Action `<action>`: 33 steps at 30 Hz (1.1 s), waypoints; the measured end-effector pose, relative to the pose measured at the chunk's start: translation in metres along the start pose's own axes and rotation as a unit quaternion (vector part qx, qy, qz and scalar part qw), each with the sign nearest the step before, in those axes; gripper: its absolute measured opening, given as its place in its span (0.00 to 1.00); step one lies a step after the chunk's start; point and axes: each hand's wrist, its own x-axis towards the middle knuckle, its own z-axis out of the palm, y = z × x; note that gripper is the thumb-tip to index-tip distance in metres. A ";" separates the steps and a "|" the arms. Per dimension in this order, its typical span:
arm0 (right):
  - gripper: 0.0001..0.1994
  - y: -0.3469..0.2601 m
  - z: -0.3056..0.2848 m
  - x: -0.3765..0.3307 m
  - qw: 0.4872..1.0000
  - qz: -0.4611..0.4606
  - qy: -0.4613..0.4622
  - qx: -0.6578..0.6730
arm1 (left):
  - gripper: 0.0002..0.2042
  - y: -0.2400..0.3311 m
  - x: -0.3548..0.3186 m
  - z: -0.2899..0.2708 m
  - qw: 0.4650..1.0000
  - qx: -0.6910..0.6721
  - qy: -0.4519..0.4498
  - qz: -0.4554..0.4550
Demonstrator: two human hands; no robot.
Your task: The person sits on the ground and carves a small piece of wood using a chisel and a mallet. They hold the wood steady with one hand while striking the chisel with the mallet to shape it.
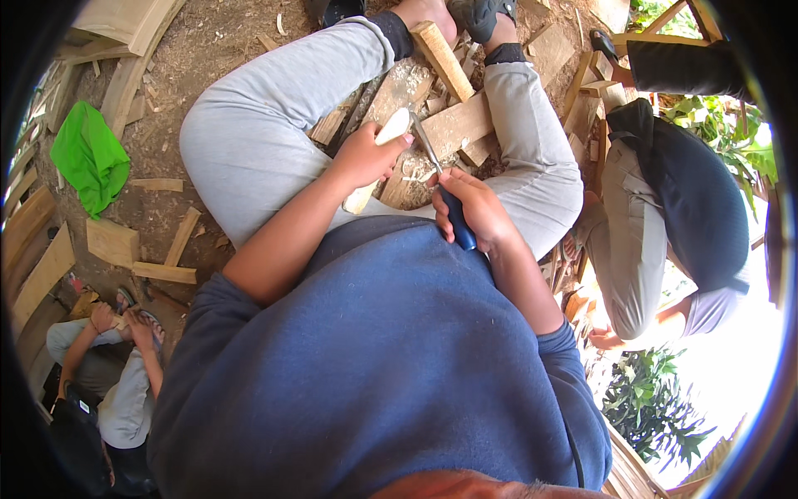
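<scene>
Wood blocks [453, 131] beyond blue-handled tool [457, 220], green cloth [91, 158], nearby co-workers [702, 195]

No legible txt or nos.

blue handle [460, 224], cream wood [393, 126], green cloth [90, 158]

Pale wood [393, 126] beside blue-handled tool [454, 211]
</scene>
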 end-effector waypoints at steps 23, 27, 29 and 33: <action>0.26 -0.017 -0.032 0.003 0.880 -0.062 0.049 -0.468 | 0.27 0.014 -0.011 -0.014 0.977 0.064 -0.028 -0.199; 0.27 -0.017 -0.036 0.014 0.887 -0.087 0.047 -0.451 | 0.26 0.030 -0.002 -0.026 0.945 -0.057 -0.091 -0.310; 0.27 -0.018 -0.037 0.019 0.889 -0.088 0.044 -0.448 | 0.26 0.035 -0.001 -0.022 0.945 -0.053 -0.078 -0.314; 0.27 -0.026 -0.032 0.025 0.890 -0.050 0.030 -0.453 | 0.25 0.029 -0.007 -0.023 0.942 -0.082 -0.067 -0.318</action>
